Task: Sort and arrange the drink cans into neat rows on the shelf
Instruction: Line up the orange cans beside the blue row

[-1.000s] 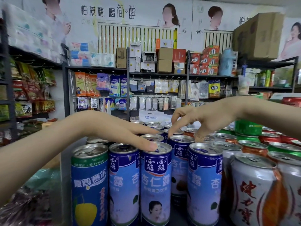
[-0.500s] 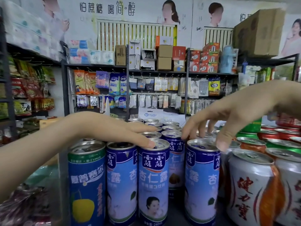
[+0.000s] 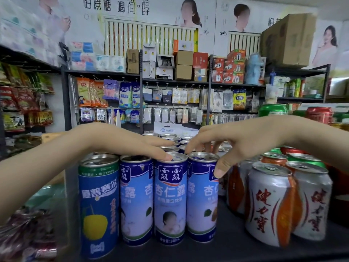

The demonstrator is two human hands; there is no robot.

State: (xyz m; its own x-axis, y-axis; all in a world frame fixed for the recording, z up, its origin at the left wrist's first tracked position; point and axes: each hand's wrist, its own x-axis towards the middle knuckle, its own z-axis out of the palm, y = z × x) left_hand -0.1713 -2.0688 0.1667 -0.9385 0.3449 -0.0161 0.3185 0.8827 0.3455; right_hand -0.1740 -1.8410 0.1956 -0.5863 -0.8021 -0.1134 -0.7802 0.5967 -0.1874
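Observation:
Three tall blue cans stand side by side at the front of the dark shelf point(image 3: 226, 249), with more blue cans in rows behind them. My left hand point(image 3: 132, 142) lies flat over the can tops, a fingertip pressing the lid of the middle blue can point(image 3: 171, 195). My right hand point(image 3: 239, 146) reaches in from the right and grips the top of the rightmost blue can point(image 3: 202, 197), thumb on its right side and fingers curled over its far rim. That can touches the middle one.
A blue can with a green rim and a yellow fruit point(image 3: 98, 205) stands at the row's left end. White-and-orange cans point(image 3: 270, 207) crowd the right front, with green cans point(image 3: 272, 110) and red cans point(image 3: 319, 114) behind. Snack bags point(image 3: 28, 241) lie lower left.
My right hand has come down over the rightmost blue can and moved it left, closing the gap to the middle can. My left hand has stayed on the can tops.

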